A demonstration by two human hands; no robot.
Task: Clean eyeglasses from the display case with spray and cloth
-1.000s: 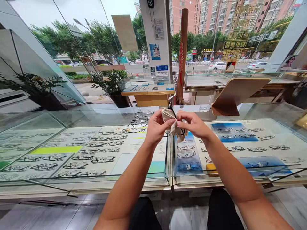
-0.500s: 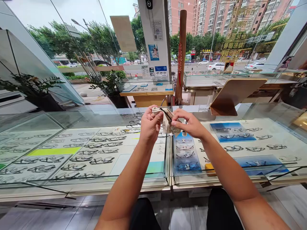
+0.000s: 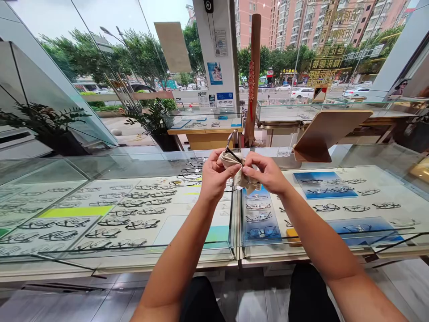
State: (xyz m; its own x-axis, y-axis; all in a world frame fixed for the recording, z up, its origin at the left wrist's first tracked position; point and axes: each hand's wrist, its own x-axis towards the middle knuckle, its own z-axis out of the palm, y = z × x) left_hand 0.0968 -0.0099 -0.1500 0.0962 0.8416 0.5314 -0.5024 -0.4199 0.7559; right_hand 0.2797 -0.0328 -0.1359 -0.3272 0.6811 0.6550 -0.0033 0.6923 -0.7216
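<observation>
Above the glass counter, my left hand [image 3: 214, 179] is closed on a bunched beige cloth [image 3: 241, 180], which is wrapped round part of a pair of glasses. One dark temple arm of the glasses [image 3: 233, 154] sticks out above the cloth, with its curved tip pointing up and away. Thumb and fingers of my right hand [image 3: 268, 175] pinch the glasses at the right side of the cloth. The lenses are mostly hidden by cloth and fingers.
Below my hands, a glass display case [image 3: 236, 250] holds many rows of glasses [image 3: 143, 224]. A tilted wooden-backed board [image 3: 330, 132] stands on the counter at right. Farther off are a wooden post [image 3: 254, 76], a smaller display table [image 3: 204, 131] and potted plants [image 3: 156, 118].
Both hands have shifted slightly right with the cloth and glasses. My left thumb has moved across the cloth toward the right fingers, and the cloth is bunched more tightly.
</observation>
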